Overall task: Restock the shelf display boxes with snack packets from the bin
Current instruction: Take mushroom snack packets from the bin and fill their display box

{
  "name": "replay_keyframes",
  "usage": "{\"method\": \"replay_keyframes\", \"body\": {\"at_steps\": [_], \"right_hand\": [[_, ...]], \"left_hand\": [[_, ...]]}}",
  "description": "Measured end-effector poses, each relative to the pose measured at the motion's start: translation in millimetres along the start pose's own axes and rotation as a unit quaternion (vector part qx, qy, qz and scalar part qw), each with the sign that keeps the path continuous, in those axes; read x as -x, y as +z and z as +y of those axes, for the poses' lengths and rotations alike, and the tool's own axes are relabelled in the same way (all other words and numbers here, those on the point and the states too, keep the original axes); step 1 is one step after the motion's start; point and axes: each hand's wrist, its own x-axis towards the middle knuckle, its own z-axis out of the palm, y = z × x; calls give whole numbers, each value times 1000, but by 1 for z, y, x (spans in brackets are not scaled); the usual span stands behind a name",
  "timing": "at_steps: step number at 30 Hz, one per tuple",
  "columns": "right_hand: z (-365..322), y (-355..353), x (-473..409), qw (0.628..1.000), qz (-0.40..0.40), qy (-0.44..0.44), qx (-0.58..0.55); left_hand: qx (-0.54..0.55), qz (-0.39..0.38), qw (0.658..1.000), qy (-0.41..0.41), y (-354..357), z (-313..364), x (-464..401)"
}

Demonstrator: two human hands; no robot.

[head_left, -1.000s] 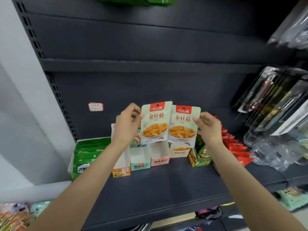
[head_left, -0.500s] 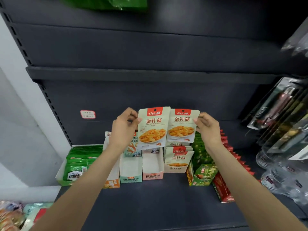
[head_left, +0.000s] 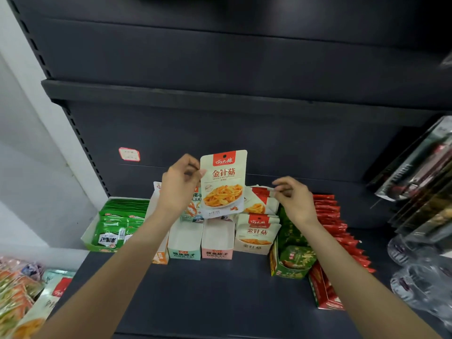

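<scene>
My left hand [head_left: 179, 185] pinches the left edge of a cream snack packet [head_left: 223, 183] with a red label and holds it upright above the display boxes. My right hand [head_left: 292, 198] pinches the top corner of a second, matching packet [head_left: 258, 200], which leans back into the cream display box [head_left: 254, 245]. More of these packets stand at the front of that box. To its left stand a pink box [head_left: 216, 253] and a teal box [head_left: 184, 253], both with bare fronts. The bin's packets [head_left: 22, 294] show at the lower left.
A green box of green packets [head_left: 117, 223] sits at the far left of the dark shelf [head_left: 208, 294]. A dark green box [head_left: 291, 260] and a row of red packets [head_left: 335, 231] stand to the right. Hanging clear packs [head_left: 420, 182] crowd the right edge.
My right hand has lowered its packet down and back into the cream box. The left hand still holds its packet up. The view has tilted down and moved closer.
</scene>
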Motion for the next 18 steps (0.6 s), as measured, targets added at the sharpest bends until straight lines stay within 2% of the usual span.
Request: {"method": "replay_keyframes", "body": {"at_steps": [5, 10, 13, 16, 18], "right_hand": [[-17, 22, -8, 997, -47, -39, 42], [-26, 48, -17, 992, -84, -42, 88], [-27, 50, -21, 992, -49, -52, 101], [-22, 39, -19, 999, 9, -31, 36], [-13, 29, -13, 1000, 13, -8, 14]], "left_hand": [[-10, 13, 1000, -4, -2, -8, -3], [-15, 20, 1000, -7, -16, -20, -4], [-6, 22, 1000, -3, -24, -23, -6], [22, 25, 999, -1, -28, -24, -7], [37, 22, 999, 3, -28, -24, -6]]}}
